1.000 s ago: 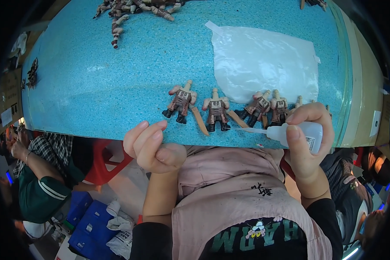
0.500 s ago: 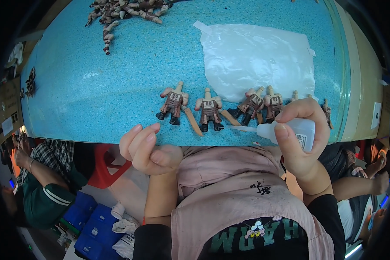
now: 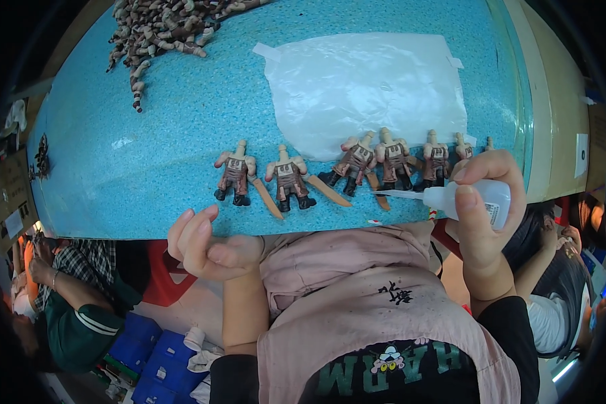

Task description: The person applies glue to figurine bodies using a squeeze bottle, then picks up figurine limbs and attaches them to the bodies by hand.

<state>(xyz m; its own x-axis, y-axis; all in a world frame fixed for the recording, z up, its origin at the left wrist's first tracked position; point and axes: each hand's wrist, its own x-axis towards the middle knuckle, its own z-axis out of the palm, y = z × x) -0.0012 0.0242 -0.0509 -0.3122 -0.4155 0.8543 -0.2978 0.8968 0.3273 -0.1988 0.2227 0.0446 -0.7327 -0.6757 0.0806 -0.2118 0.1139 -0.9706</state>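
Observation:
In my right hand [image 3: 488, 222] is a small white squeeze bottle [image 3: 497, 202], held on its side between thumb and fingers. Its long thin nozzle [image 3: 400, 194] points left, the tip by a brown blade-shaped piece [image 3: 380, 196]. My left hand [image 3: 212, 246] is loosely curled at the table's near edge, palm up, with nothing visible in it. Several headless toy figures [image 3: 289, 180] in brown aprons and black boots lie in a row before my hands. The leftmost figure [image 3: 236, 176] is nearest my left hand; a brown blade [image 3: 269, 200] lies beside it. My right hand partly covers the row's right end.
A white plastic sheet [image 3: 367, 87] lies flat on the blue speckled table [image 3: 161, 168] beyond the row. At the far left is a heap of small doll parts [image 3: 158, 34]. Other people sit on both sides, one in a green sleeve [image 3: 81, 330]. Blue bins [image 3: 158, 363] stand below left.
The view has shifted, so table items appear further left. The bottle's nozzle has moved from the second figure's boot rightward to near the third figure. My left hand stays loosely curled.

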